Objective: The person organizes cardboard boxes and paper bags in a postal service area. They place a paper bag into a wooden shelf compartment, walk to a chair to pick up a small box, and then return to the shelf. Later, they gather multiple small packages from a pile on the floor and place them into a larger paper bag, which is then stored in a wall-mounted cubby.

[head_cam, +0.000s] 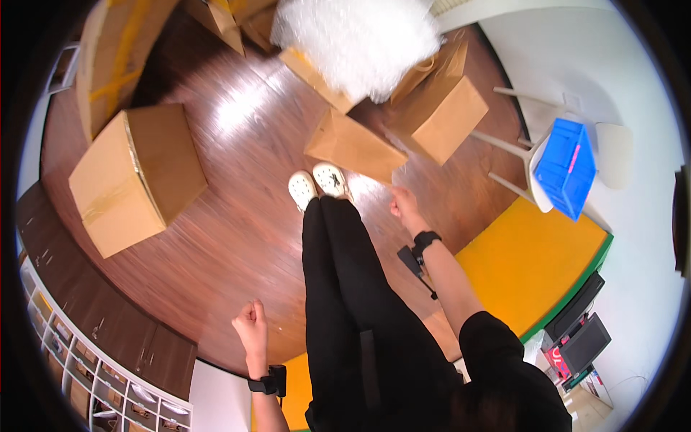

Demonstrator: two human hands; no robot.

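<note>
My left hand (251,324) is a closed fist at the lower left, away from my legs, with nothing seen in it. Farther forward, my right hand (406,207) has its fingers closed at the near corner of a brown paper bag (353,144) and appears to pinch its edge; the fingertips are small and partly hidden. That bag lies tilted just beyond my white clogs (316,183). Another brown paper bag (445,121) rests on its side to the right of it. Both wrists wear black straps with small devices.
A large cardboard box (135,178) stands on the wood floor at left, taller cartons (116,59) behind it. Bubble wrap (361,43) is heaped ahead. At right, a blue crate (567,167) sits on a white chair (540,183) by a yellow platform (532,264). Dark cabinets (108,318) line the lower left.
</note>
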